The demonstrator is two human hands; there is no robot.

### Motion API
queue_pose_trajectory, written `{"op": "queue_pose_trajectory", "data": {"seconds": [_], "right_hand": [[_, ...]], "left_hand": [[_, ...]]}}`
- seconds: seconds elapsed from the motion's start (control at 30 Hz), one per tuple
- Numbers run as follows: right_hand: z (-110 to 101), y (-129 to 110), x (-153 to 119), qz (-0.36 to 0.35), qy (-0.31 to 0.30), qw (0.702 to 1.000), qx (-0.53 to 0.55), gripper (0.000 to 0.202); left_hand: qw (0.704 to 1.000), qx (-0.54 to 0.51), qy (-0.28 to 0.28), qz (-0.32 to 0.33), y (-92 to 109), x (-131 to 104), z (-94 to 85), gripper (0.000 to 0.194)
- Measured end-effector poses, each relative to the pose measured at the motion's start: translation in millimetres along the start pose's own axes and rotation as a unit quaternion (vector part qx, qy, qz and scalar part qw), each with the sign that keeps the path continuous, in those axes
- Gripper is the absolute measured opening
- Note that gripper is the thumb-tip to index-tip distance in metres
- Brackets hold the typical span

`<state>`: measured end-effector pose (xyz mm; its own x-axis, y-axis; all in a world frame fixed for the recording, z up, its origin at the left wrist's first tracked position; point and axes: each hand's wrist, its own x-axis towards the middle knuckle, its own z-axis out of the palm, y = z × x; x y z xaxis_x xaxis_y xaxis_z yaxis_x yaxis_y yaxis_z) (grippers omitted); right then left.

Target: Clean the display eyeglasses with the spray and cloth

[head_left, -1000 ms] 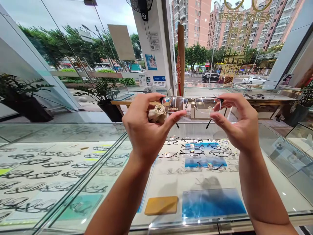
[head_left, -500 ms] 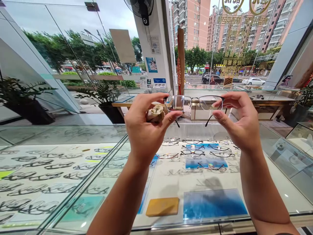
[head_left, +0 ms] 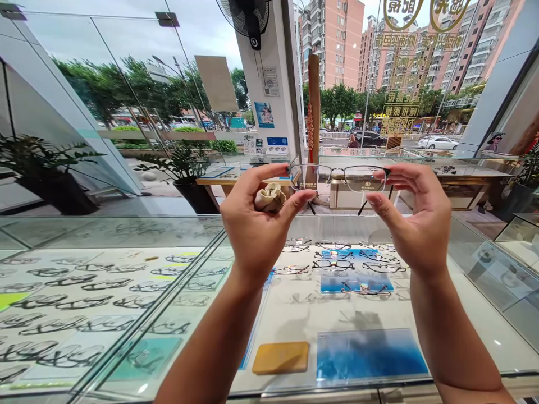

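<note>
Glasses point(head_left: 338, 169) held above a display case point(head_left: 467, 331) of frames point(head_left: 332, 264)
Left hand point(head_left: 252, 227), cradling a cloth point(head_left: 270, 198), and right hand point(head_left: 421, 227) each pinch one side.

The left hand point(head_left: 256, 224) and the right hand point(head_left: 423, 227) are two in number; between them is one pair of glasses point(head_left: 337, 170). Inside the left there is one cloth point(head_left: 270, 197). Below both, one yellow box point(head_left: 281, 358) and one large blue sheet point(head_left: 371, 354); above the left, one fan point(head_left: 248, 17).

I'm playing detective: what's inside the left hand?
A crumpled pale cloth peeks out of the left hand, which also holds one end of the eyeglasses. The rest of the cloth is hidden by the hand.
</note>
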<state>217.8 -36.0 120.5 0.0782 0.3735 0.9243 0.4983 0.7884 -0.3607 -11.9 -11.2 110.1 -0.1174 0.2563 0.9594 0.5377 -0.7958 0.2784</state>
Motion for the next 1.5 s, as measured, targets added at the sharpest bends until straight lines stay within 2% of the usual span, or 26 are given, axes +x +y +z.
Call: {"op": "queue_pose_trajectory", "data": {"seconds": [0.2,0.47,0.67,1.03,1.3,1.5], "right_hand": [[-2,-4,1,-0.025,0.019,0.999,-0.044,0.034],[-4,-10,0,-0.055,0.025,0.994,-0.087,0.033],[-3,-13,-1,-0.056,0.029,0.994,-0.087,0.029],[-5,-18,-3,-0.059,0.030,0.995,-0.079,0.029],[-4,-17,-5,-0.068,0.027,0.993,-0.094,0.025],[-3,-15,-3,-0.065,0.019,0.993,-0.100,0.029]], "left_hand": [[1.000,-0.017,0.003,-0.023,2,1,3.7,0.044],[1.000,-0.010,-0.014,-0.022,-2,2,3.2,0.040],[0.998,-0.034,-0.036,-0.032,-9,6,-0.5,0.046],[0.998,-0.022,-0.056,-0.011,-18,9,-8.4,0.044],[0.996,-0.050,-0.044,-0.057,-23,15,-10.4,0.039],[0.998,-0.050,-0.026,-0.031,-19,14,-10.7,0.042]]}}
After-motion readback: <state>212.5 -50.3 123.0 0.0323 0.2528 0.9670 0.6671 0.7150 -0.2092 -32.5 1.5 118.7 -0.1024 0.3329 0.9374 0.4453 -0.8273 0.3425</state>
